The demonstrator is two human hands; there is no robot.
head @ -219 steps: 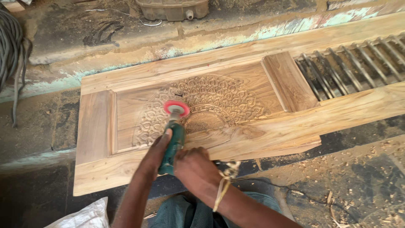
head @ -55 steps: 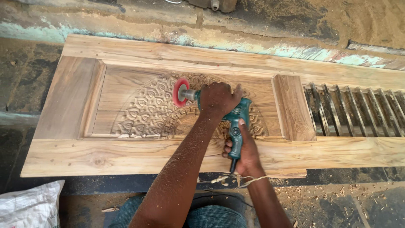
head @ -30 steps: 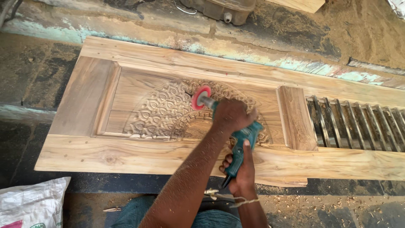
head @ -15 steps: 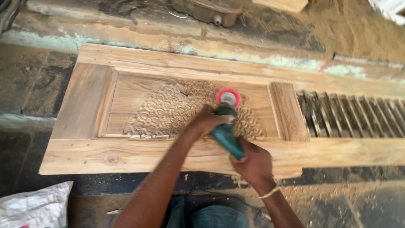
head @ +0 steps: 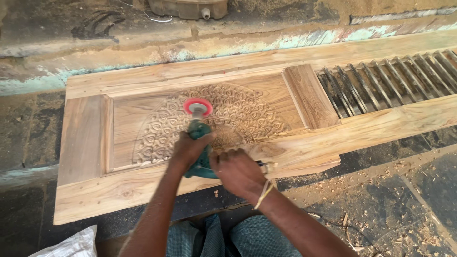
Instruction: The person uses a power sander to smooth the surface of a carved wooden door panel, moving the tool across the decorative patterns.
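A long wooden door panel point(head: 119, 190) lies flat on the floor, with a carved half-round fan pattern point(head: 247, 112) in its recessed field. I hold a green electric drill point(head: 199, 131) fitted with a red round sanding disc point(head: 198, 106); the disc sits on the upper middle of the carving. My left hand point(head: 188, 150) wraps the drill's body just behind the chuck. My right hand point(head: 235, 171) grips its rear handle, with a pale string around that wrist.
A row of dark slanted slats point(head: 381, 78) fills the panel's right part. A grey container point(head: 188, 7) stands beyond the far edge. Wood chips point(head: 404, 190) cover the floor at right, a white sack point(head: 71, 245) lies at bottom left, and a cord point(head: 328, 221) trails by my knees.
The drill has swung from the right side of the carving to its upper middle, now pointing away from me. Both hands stayed on the tool; the view shifted right.
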